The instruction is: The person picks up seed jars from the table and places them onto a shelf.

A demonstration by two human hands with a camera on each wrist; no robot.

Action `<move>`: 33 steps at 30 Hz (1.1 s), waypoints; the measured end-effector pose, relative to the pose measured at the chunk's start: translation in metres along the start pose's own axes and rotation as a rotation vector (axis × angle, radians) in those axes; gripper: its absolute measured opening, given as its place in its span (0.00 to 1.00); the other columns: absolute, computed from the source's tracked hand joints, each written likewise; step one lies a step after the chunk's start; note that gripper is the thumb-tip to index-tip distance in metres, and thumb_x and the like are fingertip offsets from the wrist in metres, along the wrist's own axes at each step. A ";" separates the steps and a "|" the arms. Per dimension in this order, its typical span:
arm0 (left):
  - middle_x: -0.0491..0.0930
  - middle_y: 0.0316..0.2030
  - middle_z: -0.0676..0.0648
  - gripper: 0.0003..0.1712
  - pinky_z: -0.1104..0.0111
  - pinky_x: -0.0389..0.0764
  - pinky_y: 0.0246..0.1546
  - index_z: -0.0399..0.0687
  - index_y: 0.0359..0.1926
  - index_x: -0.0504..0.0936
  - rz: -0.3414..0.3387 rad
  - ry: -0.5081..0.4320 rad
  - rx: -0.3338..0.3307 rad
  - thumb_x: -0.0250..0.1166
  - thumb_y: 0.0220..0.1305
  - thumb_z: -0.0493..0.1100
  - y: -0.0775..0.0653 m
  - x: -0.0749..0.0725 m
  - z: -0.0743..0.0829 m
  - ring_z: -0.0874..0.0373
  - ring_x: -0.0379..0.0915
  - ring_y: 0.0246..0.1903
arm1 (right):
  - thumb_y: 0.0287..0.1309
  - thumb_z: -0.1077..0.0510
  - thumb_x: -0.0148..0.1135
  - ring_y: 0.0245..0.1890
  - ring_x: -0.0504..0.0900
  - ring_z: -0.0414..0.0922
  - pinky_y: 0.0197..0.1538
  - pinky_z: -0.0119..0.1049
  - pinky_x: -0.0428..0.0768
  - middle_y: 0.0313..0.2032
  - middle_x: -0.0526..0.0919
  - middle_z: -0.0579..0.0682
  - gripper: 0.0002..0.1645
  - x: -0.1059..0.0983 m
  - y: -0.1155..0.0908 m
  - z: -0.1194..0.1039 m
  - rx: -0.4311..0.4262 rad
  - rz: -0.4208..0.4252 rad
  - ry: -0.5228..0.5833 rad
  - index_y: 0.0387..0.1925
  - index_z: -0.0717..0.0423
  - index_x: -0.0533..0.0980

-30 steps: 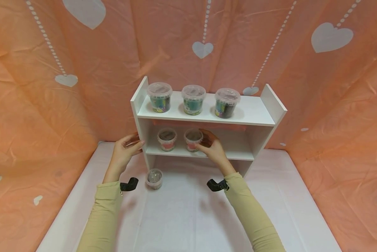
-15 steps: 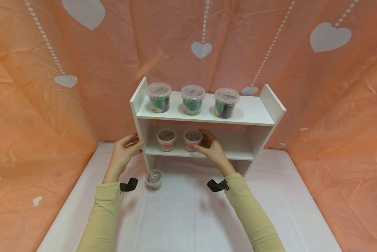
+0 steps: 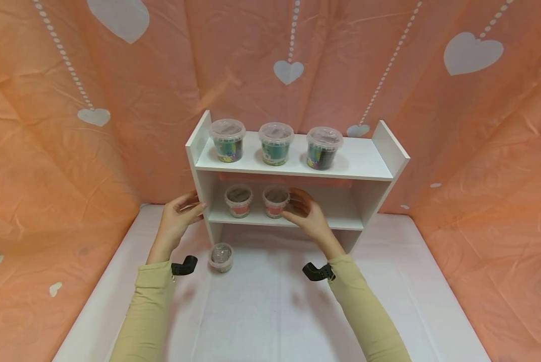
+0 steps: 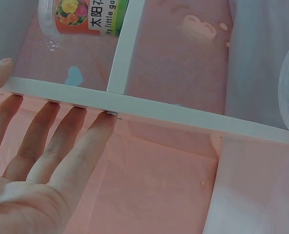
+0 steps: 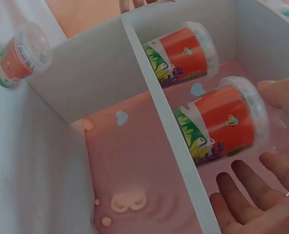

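Observation:
My right hand [image 3: 307, 213] is beside a small lidded tub [image 3: 276, 205] with a red label on the middle shelf. In the right wrist view its thumb is near the tub's lid and its fingers [image 5: 249, 187] are spread away from the tub. A matching red tub [image 3: 238, 202] stands to the left. My left hand [image 3: 178, 216] rests at the left side panel of the white shelf unit [image 3: 293, 173]. Seen from the left wrist, its straight fingertips [image 4: 76, 114] touch the panel's outer face, with the thumb near the front edge.
Three larger green-labelled tubs, left [image 3: 227, 143], middle [image 3: 276, 146] and right [image 3: 323, 150], stand on the top shelf. Another small tub [image 3: 221, 257] is on the white tablecloth [image 3: 243, 311] before the unit's left foot. An orange curtain [image 3: 152, 100] hangs behind.
My right hand has loosened from the right-hand red tub and drawn slightly to the right. The tub stays on the shelf; my left hand keeps its place.

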State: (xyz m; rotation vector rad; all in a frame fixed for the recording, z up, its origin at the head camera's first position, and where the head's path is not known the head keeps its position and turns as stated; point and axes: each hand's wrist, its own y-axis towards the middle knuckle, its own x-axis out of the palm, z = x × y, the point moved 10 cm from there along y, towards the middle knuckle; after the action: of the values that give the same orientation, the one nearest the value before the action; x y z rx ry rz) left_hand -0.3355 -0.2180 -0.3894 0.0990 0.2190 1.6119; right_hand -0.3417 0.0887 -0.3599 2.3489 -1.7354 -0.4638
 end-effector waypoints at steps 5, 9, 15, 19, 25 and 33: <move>0.73 0.53 0.39 0.31 0.60 0.81 0.44 0.34 0.64 0.69 0.002 0.001 0.002 0.67 0.63 0.40 0.000 -0.001 0.001 0.63 0.76 0.45 | 0.52 0.75 0.64 0.60 0.64 0.68 0.64 0.60 0.61 0.58 0.67 0.75 0.39 -0.005 -0.008 -0.002 -0.026 0.012 0.021 0.65 0.76 0.58; 0.73 0.53 0.40 0.31 0.60 0.81 0.44 0.34 0.64 0.69 0.003 0.007 0.000 0.67 0.62 0.40 0.000 -0.002 0.001 0.64 0.76 0.45 | 0.53 0.76 0.64 0.61 0.64 0.68 0.65 0.59 0.61 0.59 0.66 0.75 0.39 -0.007 -0.014 -0.002 -0.038 0.013 0.035 0.65 0.76 0.58; 0.73 0.53 0.41 0.31 0.60 0.82 0.44 0.34 0.64 0.69 0.000 0.005 -0.002 0.67 0.63 0.40 0.000 -0.001 0.000 0.63 0.76 0.45 | 0.52 0.77 0.63 0.61 0.62 0.68 0.65 0.61 0.59 0.61 0.64 0.74 0.40 -0.013 -0.025 -0.004 -0.046 0.015 0.059 0.66 0.75 0.57; 0.73 0.54 0.40 0.31 0.61 0.82 0.44 0.34 0.65 0.69 -0.002 0.005 -0.001 0.67 0.63 0.40 0.001 0.000 0.000 0.63 0.76 0.45 | 0.52 0.79 0.62 0.63 0.61 0.67 0.65 0.61 0.58 0.62 0.63 0.73 0.41 -0.016 -0.030 0.004 -0.055 -0.001 0.084 0.67 0.73 0.57; 0.72 0.55 0.38 0.32 0.61 0.82 0.44 0.34 0.65 0.69 -0.004 0.008 -0.002 0.67 0.62 0.40 0.001 0.000 -0.001 0.63 0.76 0.45 | 0.51 0.77 0.64 0.64 0.62 0.62 0.67 0.57 0.58 0.64 0.64 0.68 0.43 -0.013 -0.039 0.014 -0.067 -0.034 0.088 0.68 0.69 0.57; 0.71 0.56 0.36 0.33 0.62 0.82 0.44 0.35 0.65 0.69 0.001 0.008 -0.009 0.67 0.62 0.41 0.001 -0.001 -0.003 0.63 0.76 0.46 | 0.50 0.75 0.67 0.64 0.62 0.62 0.67 0.54 0.59 0.63 0.62 0.71 0.45 -0.003 -0.049 0.008 -0.120 -0.070 0.132 0.69 0.66 0.58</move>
State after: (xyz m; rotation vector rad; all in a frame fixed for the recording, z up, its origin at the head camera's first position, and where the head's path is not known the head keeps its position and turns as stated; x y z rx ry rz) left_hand -0.3370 -0.2188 -0.3923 0.0854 0.2183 1.6146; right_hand -0.3018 0.1062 -0.3834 2.3052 -1.5286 -0.4020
